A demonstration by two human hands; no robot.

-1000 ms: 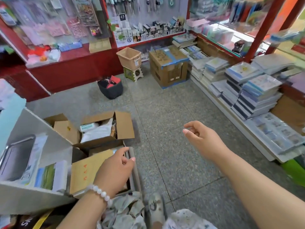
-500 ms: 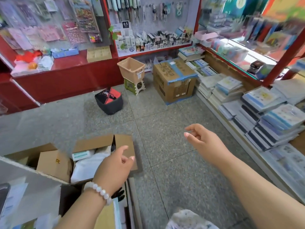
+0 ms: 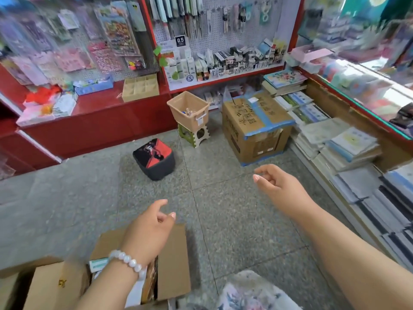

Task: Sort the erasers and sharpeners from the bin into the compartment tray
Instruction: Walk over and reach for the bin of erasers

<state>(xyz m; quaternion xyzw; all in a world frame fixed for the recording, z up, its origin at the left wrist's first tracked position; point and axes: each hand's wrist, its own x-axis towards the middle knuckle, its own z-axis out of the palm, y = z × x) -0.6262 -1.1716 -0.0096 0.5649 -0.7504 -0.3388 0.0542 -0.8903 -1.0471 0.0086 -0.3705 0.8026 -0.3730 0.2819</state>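
While both hands hang loosely curled and hold nothing, the left hand [image 3: 147,231] hovers at 7 o'clock, the right hand [image 3: 279,186] at 3. Farther, the bin [image 3: 188,110] sits on a stool [image 3: 194,135] at 12; the tray [image 3: 140,87] lies at 11.

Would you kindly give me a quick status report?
Both hands, left and right, empty. Bin on stool ahead, tray on counter. Black bag near path.

The 1 head view looks forward and down from standing height across the floor [image 3: 223,220] toward the far shelves [image 3: 223,52], with both forearms near in the foreground and the bin [image 3: 188,110] well ahead.
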